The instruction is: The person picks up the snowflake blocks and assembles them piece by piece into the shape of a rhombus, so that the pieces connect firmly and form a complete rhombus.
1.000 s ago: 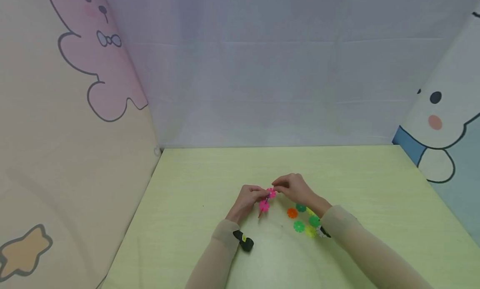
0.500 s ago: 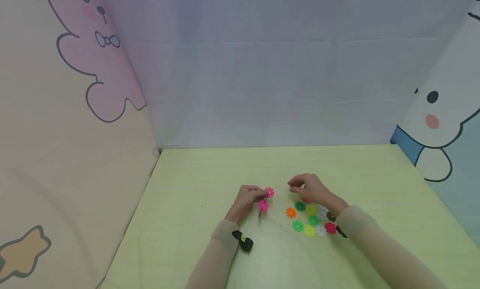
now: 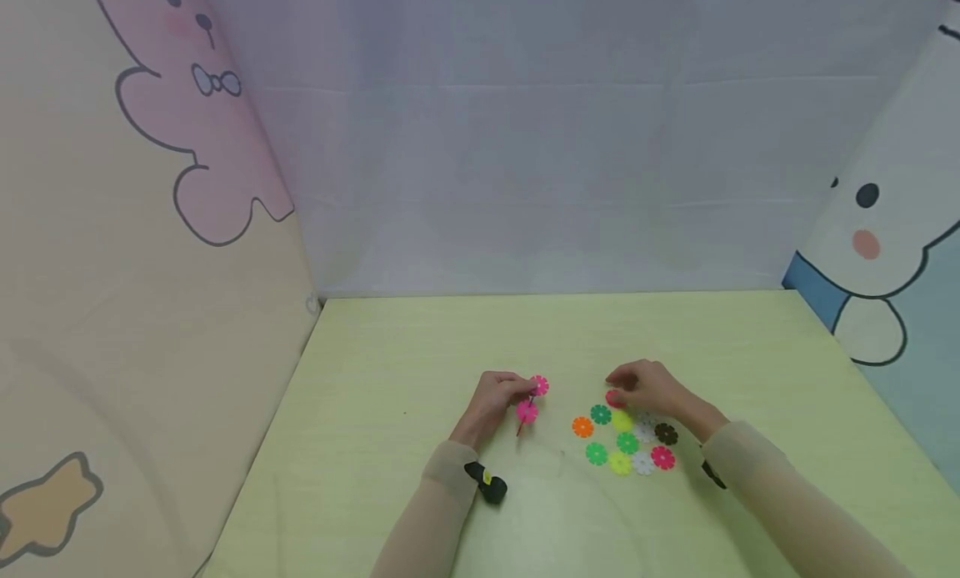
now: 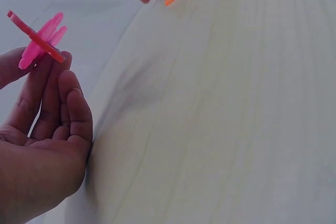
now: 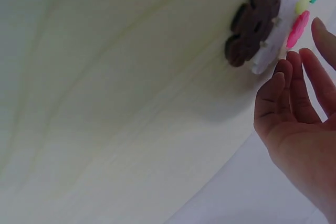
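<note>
We find a pale lilac-grey backdrop [image 3: 487,144] across the rear, with cartoon figures on the side panels: a pink animal [image 3: 225,169] at left, a white animal [image 3: 892,228] at right. Before it we note a light yellow-green table [image 3: 390,353], over which a left sleeve [image 3: 435,507] and a right sleeve [image 3: 787,495], both beige, reach in. We record the left hand [image 3: 491,404] pinching a joined assembly [image 3: 527,412] of flower-shaped discs between thumb and fingertips, above the table. The right hand [image 3: 654,390] is at the far side of the loose discs, thumb parted from the loosely bent fingers, just beside a pinkish-red disc [image 3: 613,398]; we cannot tell whether they touch. We observe a black device [image 3: 492,488] at the left cuff. To the assembly's right, the loose discs lie grouped, including an orange disc [image 3: 582,427], a dark green disc [image 3: 601,414], a brown disc [image 3: 666,434] and a red disc [image 3: 663,458], with light green, yellow and white ones among them. In the assembly we see pink discs and, edge-on, a red one.
</note>
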`<state>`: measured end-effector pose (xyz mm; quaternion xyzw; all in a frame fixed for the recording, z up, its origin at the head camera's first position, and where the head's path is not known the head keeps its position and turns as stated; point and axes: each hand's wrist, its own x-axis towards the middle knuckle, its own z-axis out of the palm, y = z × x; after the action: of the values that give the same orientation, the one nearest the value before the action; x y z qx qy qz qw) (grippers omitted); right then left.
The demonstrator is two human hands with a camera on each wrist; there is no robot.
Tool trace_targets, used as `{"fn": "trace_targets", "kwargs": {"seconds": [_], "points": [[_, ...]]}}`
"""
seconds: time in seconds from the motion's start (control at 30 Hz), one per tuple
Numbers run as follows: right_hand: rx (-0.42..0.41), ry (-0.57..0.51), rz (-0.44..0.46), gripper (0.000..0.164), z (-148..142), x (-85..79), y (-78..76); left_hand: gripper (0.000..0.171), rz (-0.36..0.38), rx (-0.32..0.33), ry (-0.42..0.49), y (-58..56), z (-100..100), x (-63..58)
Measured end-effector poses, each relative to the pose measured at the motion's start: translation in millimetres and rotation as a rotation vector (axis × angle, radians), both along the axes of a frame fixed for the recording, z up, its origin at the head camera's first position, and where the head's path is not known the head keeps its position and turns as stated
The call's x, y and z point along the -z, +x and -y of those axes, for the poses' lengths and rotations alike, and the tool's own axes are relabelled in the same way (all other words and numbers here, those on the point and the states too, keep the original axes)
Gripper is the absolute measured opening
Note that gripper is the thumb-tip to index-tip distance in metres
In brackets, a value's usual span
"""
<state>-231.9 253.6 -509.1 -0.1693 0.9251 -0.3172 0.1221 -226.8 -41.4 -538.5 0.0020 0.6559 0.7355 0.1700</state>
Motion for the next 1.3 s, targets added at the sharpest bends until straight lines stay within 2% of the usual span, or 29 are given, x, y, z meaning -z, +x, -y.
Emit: {"fn": "trace_targets", "kwargs": {"seconds": [0.23,0.4,0.57,1.17,1.3], "points": [[-0.034,-0.007,-0.018,0.027,-6.1,2.8,5.0,0.017,0.002,-0.001,0.024,0.9,-0.7,0.0],[-0.027,-0.009,-0.012,0.022,-6.9,2.2,5.8,0.017,-0.005,0.002,0.029,0.7,-0.7,0.4],[-0.008,-0.004,0.011,0.019,-6.3,0.9,5.0,0.016,-0.012,0.007,0.025,0.7,-0.6,0.6],[0.068,-0.019,-0.020,0.018,-5.0,4.9,5.9,0.016,-0.003,0.011,0.041,0.1,-0.5,0.8],[0.057,-0.021,-0.043,0.014,-4.7,5.1,5.4,0.016,0.004,0.009,0.044,0.2,-0.3,0.4]]}}
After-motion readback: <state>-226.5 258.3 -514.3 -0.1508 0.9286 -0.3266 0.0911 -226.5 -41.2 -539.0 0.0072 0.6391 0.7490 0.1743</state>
